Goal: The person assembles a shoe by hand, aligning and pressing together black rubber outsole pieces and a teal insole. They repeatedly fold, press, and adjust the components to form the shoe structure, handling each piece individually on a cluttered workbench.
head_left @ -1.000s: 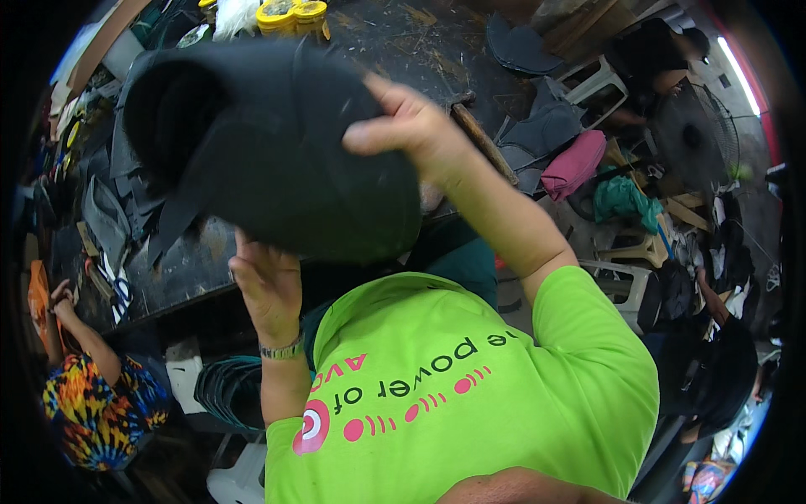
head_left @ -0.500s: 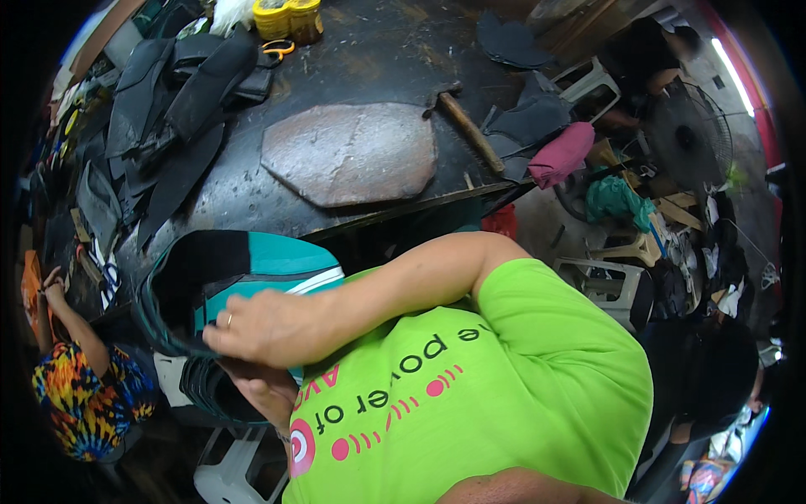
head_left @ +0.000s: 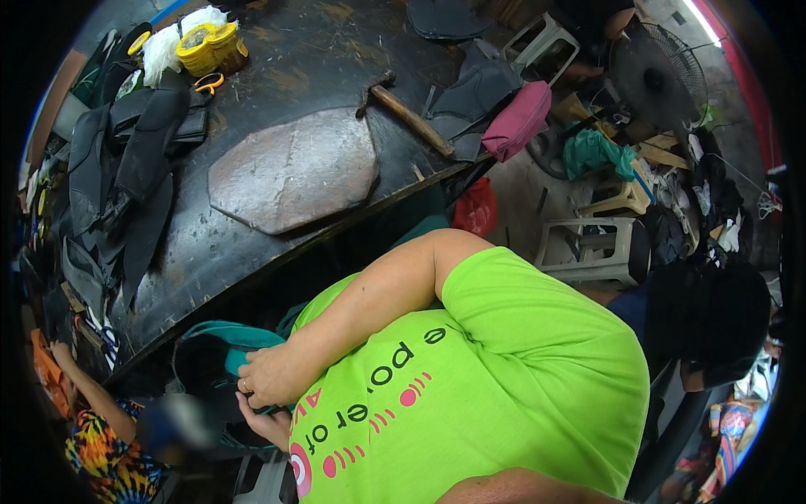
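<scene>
our right grip (head_left: pixel 281 375) curls against the near edge of the curved teal-and-black fabric-like piece (head_left: pixel 250 337), just left of it; whether it or our left grip (head_left: pixel 269 425) below has closed, we cannot tell. we'd best support both sides evenly.

A dark, scuffed tabletop (head_left: pixel 189 267) stretches out in front of you.
Near your edge you have a brown, many-sided slab (head_left: pixel 294 170) lying flat, with a wooden-handled hammer (head_left: pixel 411 120) just right of it. To your left are a heap of black cut pieces (head_left: pixel 149 143), orange-handled scissors (head_left: pixel 210 83), yellow tubs (head_left: pixel 207 52) and a white plastic bag (head_left: pixel 161 55); to your right, dark grey pieces (head_left: pixel 480 82).
</scene>
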`<state>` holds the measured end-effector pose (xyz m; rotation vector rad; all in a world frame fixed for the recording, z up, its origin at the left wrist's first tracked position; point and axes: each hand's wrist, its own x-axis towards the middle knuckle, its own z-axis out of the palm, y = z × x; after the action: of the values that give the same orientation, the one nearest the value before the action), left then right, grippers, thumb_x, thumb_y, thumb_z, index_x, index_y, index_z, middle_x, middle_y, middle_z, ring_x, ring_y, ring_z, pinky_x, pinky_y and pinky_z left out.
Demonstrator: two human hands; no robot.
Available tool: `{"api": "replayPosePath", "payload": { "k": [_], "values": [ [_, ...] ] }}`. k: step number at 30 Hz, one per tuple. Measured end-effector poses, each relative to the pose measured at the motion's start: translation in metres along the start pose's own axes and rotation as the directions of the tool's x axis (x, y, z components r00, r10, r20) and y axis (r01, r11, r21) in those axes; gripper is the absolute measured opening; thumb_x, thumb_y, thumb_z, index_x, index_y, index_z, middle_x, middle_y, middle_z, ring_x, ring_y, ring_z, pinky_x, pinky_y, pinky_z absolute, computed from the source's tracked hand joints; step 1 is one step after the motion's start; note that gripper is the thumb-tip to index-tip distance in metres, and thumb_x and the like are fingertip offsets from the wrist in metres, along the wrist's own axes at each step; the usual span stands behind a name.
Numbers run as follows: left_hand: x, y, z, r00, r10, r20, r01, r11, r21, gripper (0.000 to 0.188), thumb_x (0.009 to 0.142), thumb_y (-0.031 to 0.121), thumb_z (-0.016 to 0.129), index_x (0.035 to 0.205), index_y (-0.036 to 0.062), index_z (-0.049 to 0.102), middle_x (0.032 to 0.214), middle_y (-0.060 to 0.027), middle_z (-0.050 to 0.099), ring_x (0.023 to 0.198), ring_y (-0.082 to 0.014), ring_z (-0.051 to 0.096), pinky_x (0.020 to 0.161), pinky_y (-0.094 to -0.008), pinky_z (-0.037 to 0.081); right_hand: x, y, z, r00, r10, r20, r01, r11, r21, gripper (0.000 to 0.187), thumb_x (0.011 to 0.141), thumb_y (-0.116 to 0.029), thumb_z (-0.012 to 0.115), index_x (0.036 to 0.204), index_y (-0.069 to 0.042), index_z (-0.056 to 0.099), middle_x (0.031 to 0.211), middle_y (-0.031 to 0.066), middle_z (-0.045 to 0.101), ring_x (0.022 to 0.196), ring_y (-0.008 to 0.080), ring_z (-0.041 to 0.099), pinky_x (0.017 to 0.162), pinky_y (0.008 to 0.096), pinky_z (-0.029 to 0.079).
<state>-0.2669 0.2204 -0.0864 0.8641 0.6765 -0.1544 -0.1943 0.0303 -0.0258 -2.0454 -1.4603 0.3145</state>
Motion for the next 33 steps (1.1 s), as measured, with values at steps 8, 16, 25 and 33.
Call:
{"api": "replayPosePath", "payload": {
  "k": [8,16,25,33],
  "values": [
    [-0.029,-0.01,-0.039,0.986,-0.147,-0.082,0.154,0.984,0.085,0.044,0.103,0.033,0.05,0.135,0.0023,0.054,0.133,-0.013,0.062,0.123,-0.0278,0.059,0.107,-0.0446,0.044,-0.016,0.001,-0.01,0.997,-0.036,0.073,0.028,0.993,0.113,0.029,0.084,-0.021,0.066,0.109,-0.013,0.075,0.102,0.0155,0.072,0.097,0.0347,0.069,0.083,0.0464,0.055],
    [-0.053,-0.037,-0.016,0.986,0.128,-0.11,-0.141,0.982,-0.124,0.027,0.097,0.013,0.062,0.115,-0.0058,0.061,0.112,-0.0158,0.069,0.099,-0.0278,0.07,0.09,-0.0419,0.057,-0.047,-0.007,-0.037,0.997,-0.061,-0.038,0.068,0.965,0.254,0.042,0.085,-0.011,0.072,0.126,-0.005,0.064,0.102,0.0167,0.068,0.095,0.0335,0.067,0.082,0.0432,0.055],
    [-0.077,-0.022,-0.051,0.96,0.101,-0.262,-0.116,0.992,-0.044,0.025,0.092,0.01,0.067,0.113,-0.0046,0.064,0.109,-0.0147,0.071,0.097,-0.0266,0.07,0.089,-0.0408,0.058,-0.047,-0.014,-0.043,0.998,-0.048,0.039,0.029,0.926,0.377,0.034,0.089,-0.013,0.07,0.121,-0.002,0.065,0.1,0.0186,0.067,0.092,0.0347,0.068,0.082,0.0445,0.053],
    [-0.082,-0.004,-0.132,0.931,-0.077,-0.357,0.092,0.995,0.024,0.029,0.093,0.011,0.066,0.116,-0.006,0.062,0.109,-0.0173,0.071,0.096,-0.0284,0.071,0.088,-0.0416,0.059,-0.048,-0.013,-0.038,0.996,-0.044,0.08,0.013,0.939,0.345,0.033,0.09,-0.013,0.07,0.121,-0.002,0.066,0.095,0.0198,0.068,0.087,0.0343,0.069,0.082,0.0429,0.054]
  ]
}}
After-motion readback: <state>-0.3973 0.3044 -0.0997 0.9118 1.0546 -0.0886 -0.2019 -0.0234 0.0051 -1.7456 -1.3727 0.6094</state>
